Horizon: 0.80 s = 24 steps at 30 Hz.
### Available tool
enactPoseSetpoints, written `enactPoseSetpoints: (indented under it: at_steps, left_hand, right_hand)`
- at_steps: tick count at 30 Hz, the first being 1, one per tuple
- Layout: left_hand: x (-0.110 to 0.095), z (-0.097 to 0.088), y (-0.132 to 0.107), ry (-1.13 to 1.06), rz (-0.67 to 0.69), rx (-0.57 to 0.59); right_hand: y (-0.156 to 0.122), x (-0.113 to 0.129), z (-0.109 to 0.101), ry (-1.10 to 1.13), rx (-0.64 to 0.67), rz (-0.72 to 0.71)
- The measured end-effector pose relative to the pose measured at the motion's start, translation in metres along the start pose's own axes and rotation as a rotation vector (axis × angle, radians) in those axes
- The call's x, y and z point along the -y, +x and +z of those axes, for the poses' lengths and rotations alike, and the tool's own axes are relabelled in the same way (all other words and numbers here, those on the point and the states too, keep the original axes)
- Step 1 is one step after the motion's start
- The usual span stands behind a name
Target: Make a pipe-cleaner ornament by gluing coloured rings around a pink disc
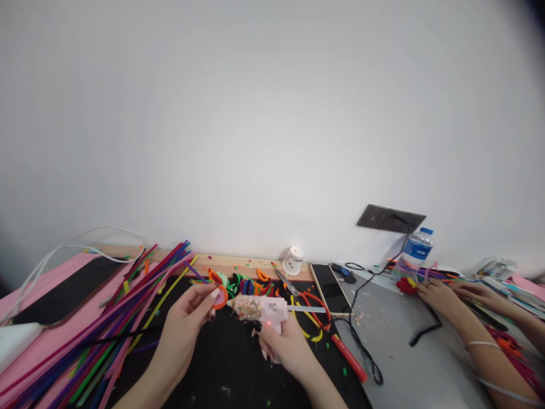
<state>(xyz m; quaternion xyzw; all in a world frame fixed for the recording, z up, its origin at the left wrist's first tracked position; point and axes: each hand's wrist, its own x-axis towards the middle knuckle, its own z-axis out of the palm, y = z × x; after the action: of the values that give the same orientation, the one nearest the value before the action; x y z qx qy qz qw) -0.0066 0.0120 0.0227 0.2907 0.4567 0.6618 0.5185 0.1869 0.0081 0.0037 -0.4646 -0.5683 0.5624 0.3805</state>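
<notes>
Between the thumb and fingers of my left hand [189, 312] is a small orange fuzzy pipe-cleaner piece [221, 297], curved round, with a pale purple centre. My right hand [279, 343] is closed round the grip of a pale pink glue gun [272, 309]. Its nozzle end is crusted with bits of fuzz and points left, a short gap from the orange piece. A clear glue stick [306, 309] sticks out of the back, and a small red light glows on the body. Behind both hands lie several bent pipe-cleaner pieces [249, 286] in green, blue, red and orange on a black mat [213, 363].
Long pipe cleaners [123, 318] are heaped at left, beside a black phone [68, 287]. Orange-handled scissors [293, 288], a paper cup [293, 260], another phone [331, 289], a red tool handle [349, 358] and a black cable [361, 341] lie right. There, another person's hands [443, 298] hold a red flower near a bottle [415, 253].
</notes>
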Motion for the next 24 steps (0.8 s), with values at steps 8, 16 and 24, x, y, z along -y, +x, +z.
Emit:
enactPoseSetpoints:
  at_steps: [8, 16, 24]
  left_hand:
    - [-0.0037, 0.003, -0.0025, 0.002, 0.007, -0.007]
    - [0.0004, 0.0002, -0.0005, 0.01, 0.015, 0.006]
    - [-0.0001, -0.0001, -0.0004, 0.002, 0.003, 0.02]
  right_hand:
    - [-0.0023, 0.0015, 0.0008, -0.018, 0.004, 0.004]
    - [-0.0019, 0.0012, 0.0018, 0.001, 0.008, 0.01]
    - [-0.0017, -0.0023, -0.0005, 0.017, -0.047, 0.034]
